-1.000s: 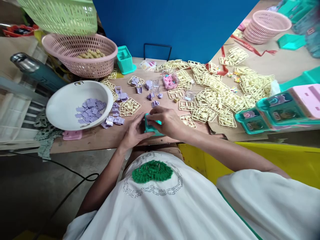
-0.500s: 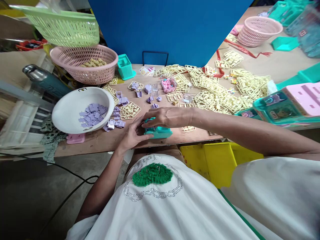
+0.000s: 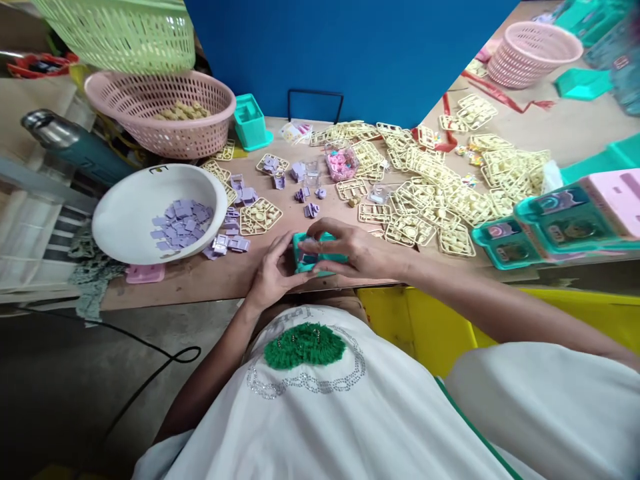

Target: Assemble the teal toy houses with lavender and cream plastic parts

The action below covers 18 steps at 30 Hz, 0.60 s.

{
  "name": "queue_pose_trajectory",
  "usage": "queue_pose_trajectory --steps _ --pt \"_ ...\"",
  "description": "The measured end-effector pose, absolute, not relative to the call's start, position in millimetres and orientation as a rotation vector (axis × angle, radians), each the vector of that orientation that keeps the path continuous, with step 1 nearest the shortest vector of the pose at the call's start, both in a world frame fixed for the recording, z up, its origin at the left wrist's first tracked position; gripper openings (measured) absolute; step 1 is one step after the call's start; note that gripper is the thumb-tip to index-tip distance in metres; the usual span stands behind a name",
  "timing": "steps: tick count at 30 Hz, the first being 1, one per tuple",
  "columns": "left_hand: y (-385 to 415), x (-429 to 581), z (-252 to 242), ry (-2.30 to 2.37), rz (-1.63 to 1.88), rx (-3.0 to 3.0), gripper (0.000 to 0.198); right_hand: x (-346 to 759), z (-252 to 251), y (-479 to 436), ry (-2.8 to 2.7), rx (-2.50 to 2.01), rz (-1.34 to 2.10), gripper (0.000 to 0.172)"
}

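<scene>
A small teal plastic toy piece (image 3: 306,259) sits at the near edge of the wooden table (image 3: 200,277), held between both hands. My left hand (image 3: 274,270) grips its left side with the fingers curled round it. My right hand (image 3: 350,250) lies over its top and right side, fingertips pinched at the upper edge. Loose purple plastic parts (image 3: 231,241) lie just left of the hands. A white bowl (image 3: 130,207) with several flat purple pieces stands further left.
Cream plastic part frames (image 3: 435,193) cover the table's right half. A pink basket (image 3: 160,110) and green basket (image 3: 120,30) stand at the back left, with a teal box (image 3: 250,120). Teal and pink toy boxes (image 3: 565,220) are at right. A yellow bin (image 3: 425,320) sits below.
The teal piece has been tilted up between the hands, its open face now showing. My right hand drew back from over it and now pinches at its top edge.
</scene>
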<state>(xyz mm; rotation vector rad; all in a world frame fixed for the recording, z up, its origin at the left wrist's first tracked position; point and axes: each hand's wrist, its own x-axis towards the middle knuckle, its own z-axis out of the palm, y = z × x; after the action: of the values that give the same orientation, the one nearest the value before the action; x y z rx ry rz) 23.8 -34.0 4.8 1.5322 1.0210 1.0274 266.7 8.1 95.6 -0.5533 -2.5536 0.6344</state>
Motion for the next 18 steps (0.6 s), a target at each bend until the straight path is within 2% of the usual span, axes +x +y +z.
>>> queue_pose_trajectory --steps 5,18 --pt "-30 21 13 1.047 1.041 1.555 0.089 262 94 7 -2.466 -0.593 0.746 0.040" --pt "-31 18 12 1.051 0.995 1.556 0.092 265 87 17 -2.451 -0.592 0.674 0.035"
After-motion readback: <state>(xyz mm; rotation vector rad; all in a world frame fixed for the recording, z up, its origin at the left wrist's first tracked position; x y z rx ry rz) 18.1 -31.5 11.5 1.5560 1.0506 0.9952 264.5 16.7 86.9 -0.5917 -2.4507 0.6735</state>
